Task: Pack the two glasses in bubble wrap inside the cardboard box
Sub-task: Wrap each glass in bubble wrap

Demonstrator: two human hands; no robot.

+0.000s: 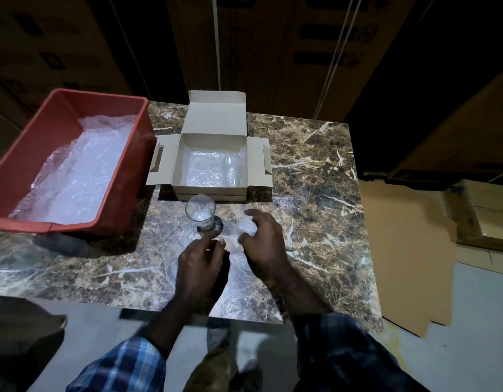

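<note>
From the head camera, you look down on a brown marble-patterned table [315, 171]. Your right hand [263, 239] curls its fingers around a crumpled wad of clear bubble wrap [247, 226], gripping it just above the tabletop. Your left hand [198, 260] sits close beside it, fingers bent and pinching toward the thumb; whether they hold an edge of the thin film is too blurred to tell.

Just ahead of your left hand stands a clear, upright drinking glass [201, 212] with a dark round base, and pale bubble wrap shows inside it. It stands on the table, just in front of the box and outside it.

Beyond the glass lies an open, shallow tan cardboard box [213, 190], its lid flap raised at the back and its side flaps spread. A sheet of bubble wrap lines its floor, and a second clear glass [231, 168] lies on its side along the box's right wall.

To the left, a red plastic bin [125, 154] holds a heap of loose bubble wrap [80, 171].
</note>
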